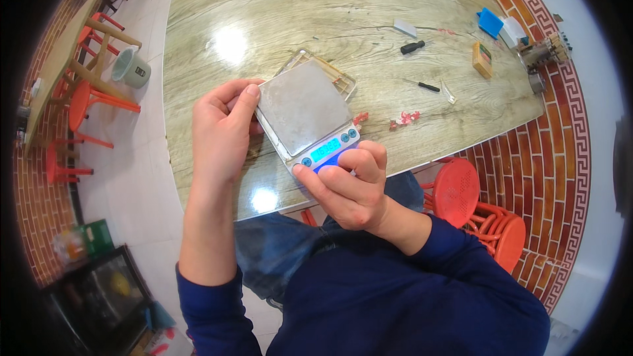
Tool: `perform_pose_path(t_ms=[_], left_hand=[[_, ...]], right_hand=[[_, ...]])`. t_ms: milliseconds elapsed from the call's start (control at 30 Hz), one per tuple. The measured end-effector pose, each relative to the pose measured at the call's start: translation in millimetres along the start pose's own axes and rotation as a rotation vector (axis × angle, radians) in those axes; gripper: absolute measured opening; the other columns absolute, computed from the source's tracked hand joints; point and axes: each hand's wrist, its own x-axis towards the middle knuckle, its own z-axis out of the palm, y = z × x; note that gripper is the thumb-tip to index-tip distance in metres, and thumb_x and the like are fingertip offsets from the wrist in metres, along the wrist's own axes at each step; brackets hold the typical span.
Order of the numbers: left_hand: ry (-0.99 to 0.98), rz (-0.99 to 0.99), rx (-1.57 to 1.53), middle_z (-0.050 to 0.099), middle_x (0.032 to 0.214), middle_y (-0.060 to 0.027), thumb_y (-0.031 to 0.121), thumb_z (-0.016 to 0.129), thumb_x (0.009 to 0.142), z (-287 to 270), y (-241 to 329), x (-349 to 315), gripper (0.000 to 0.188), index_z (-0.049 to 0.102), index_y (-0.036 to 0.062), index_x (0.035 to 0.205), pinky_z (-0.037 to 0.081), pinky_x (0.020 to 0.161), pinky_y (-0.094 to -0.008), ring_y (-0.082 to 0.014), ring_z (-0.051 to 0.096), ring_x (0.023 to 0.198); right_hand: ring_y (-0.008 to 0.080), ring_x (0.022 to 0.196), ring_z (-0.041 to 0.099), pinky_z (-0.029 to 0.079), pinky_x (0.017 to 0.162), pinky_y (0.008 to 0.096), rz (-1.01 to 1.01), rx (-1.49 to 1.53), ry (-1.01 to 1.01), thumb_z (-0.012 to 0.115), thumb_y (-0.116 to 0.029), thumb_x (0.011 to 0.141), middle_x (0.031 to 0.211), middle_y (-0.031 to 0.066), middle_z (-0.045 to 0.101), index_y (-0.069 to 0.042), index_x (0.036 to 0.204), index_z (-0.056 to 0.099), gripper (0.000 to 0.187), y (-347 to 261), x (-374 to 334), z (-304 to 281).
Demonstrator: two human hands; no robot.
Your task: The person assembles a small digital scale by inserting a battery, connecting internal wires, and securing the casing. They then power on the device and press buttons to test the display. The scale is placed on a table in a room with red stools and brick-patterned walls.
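In the head view, here are two bare hands on one flat digital scale with a square grey metal plate [306, 105], sitting over the near part of a wood-grain surface [217, 0]. The left hand [219, 128] has its side: thumb on the rim, other fingers tucked behind, pinching the left edge. The right hand [356, 191] is at the front, thumb tip against the near left corner, the rest of its fingers curled; whether they pinch anything, I can't tell. One lit blue display [325, 150] glows between them, three round buttons in sight beside it. Behind the scale, partly covered, one shallow rectangular tray with a pale rim [344, 84]. Over on the right, two black-handled tools: one stubby screwdriver [413, 47] and one slim screwdriver [428, 87], and just beside the slim one, one small clear plastic piece [448, 93]. Further out, one whitish rectangular block [405, 28], one yellow box [482, 60], one bright blue plastic object [490, 23]. Down on the floor, left side, one grey-green bucket [130, 69]; and near the brick-patterned wall, two round red stool seats [456, 188] show on the right.
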Motion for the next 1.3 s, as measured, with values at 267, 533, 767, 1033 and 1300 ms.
perform_pose_path(t_ms=[267, 533, 767, 1033, 1300], left_hand=[[-0.013, -0.008, -0.028, 0.079, 0.096, -0.0025, 0.016, 0.070, 0.113, -1.9, -0.2, 0.1, 0.025, 0.081, -0.0043, 0.123, 0.052, 0.066, -0.0228, -0.0051, 0.067, 0.077], [-0.017, -0.017, -0.060, 0.080, 0.099, -0.0035, 0.016, 0.070, 0.114, -3.1, -1.2, 1.2, 0.026, 0.080, -0.0043, 0.125, 0.053, 0.067, -0.0221, -0.0055, 0.068, 0.079], [-0.065, -0.008, -0.157, 0.081, 0.104, -0.0052, 0.015, 0.065, 0.116, -6.8, -0.4, 1.6, 0.026, 0.078, -0.0039, 0.129, 0.057, 0.070, -0.0229, -0.0071, 0.072, 0.083], [-0.114, 0.015, -0.139, 0.081, 0.105, -0.0047, 0.018, 0.064, 0.118, -8.3, -2.9, 4.3, 0.028, 0.077, -0.0026, 0.131, 0.059, 0.075, -0.0237, -0.0075, 0.073, 0.087], [-0.014, 0.071, -0.119, 0.080, 0.106, -0.0073, 0.021, 0.064, 0.118, -1.5, 0.9, 0.6, 0.031, 0.075, -0.0042, 0.134, 0.059, 0.073, -0.0236, -0.0093, 0.075, 0.090]], right_hand=[[0.0168, 0.082, 0.053, 0.043, 0.083, 0.0350, 0.010, 0.026, 0.038, 0.074, -0.021, 0.064, 0.085, -0.0072, 0.055, -0.012, 0.105, 0.088, 0.045, 1.9, -0.5, 5.2], [0.0176, 0.085, 0.054, 0.043, 0.083, 0.0360, -0.002, -0.008, -0.031, 0.074, -0.021, 0.063, 0.086, -0.0081, 0.057, -0.012, 0.103, 0.088, 0.044, -0.1, 1.5, 0.7], [0.0194, 0.092, 0.058, 0.049, 0.080, 0.0366, 0.340, 0.329, 0.033, 0.084, -0.019, 0.097, 0.101, 0.0030, 0.066, -0.003, 0.132, 0.078, 0.039, 27.7, 24.1, -24.2], [0.0090, 0.059, 0.064, 0.046, 0.053, 0.0253, 1.136, 1.140, -0.481, 0.081, -0.024, 0.105, 0.084, 0.0033, 0.072, 0.005, 0.133, 0.072, 0.041, 106.5, 61.4, -19.6], [0.0072, 0.060, 0.065, 0.046, 0.053, 0.0216, 1.090, 1.341, -0.510, 0.082, -0.020, 0.104, 0.085, 0.0005, 0.072, 0.005, 0.136, 0.070, 0.042, 112.4, 55.1, -14.6]])
